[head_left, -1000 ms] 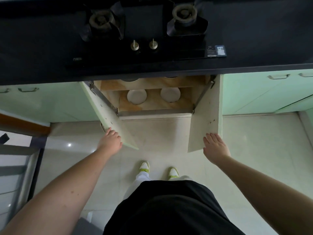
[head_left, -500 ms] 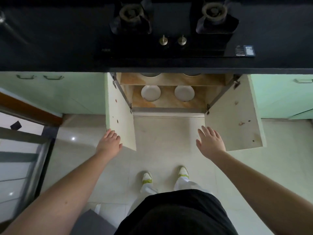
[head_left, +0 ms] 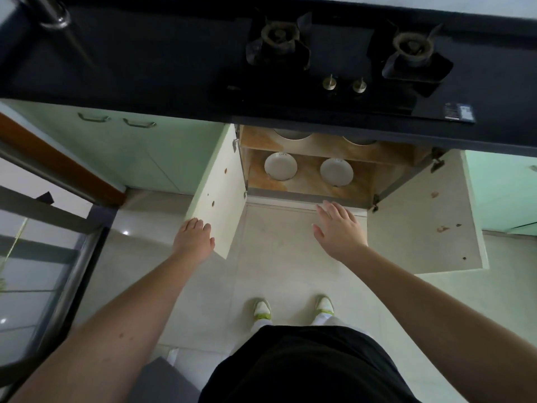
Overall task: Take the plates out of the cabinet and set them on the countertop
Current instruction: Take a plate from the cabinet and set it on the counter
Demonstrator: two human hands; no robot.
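Two white plates lie side by side on the lower shelf of the open cabinet (head_left: 308, 190): a left plate (head_left: 280, 166) and a right plate (head_left: 336, 171). Two more round rims (head_left: 292, 134) peek out on the upper shelf, mostly hidden by the black countertop (head_left: 145, 68). My left hand (head_left: 193, 239) rests on the edge of the left door (head_left: 216, 196), fingers curled over it. My right hand (head_left: 338, 228) hovers flat with straight fingers just in front of the cabinet's bottom sill, holding nothing.
The right door (head_left: 421, 216) stands swung wide open. A two-burner gas hob (head_left: 334, 59) with two knobs sits on the countertop above the cabinet. Pale green cabinet fronts (head_left: 139, 146) flank both sides. A glass and metal frame (head_left: 43, 242) stands at the left. My feet (head_left: 293, 308) are on the tiled floor.
Both doors have swung wider open. My right hand left the right door and moved forward and inward toward the cabinet opening. My left hand stays at the left door's edge.
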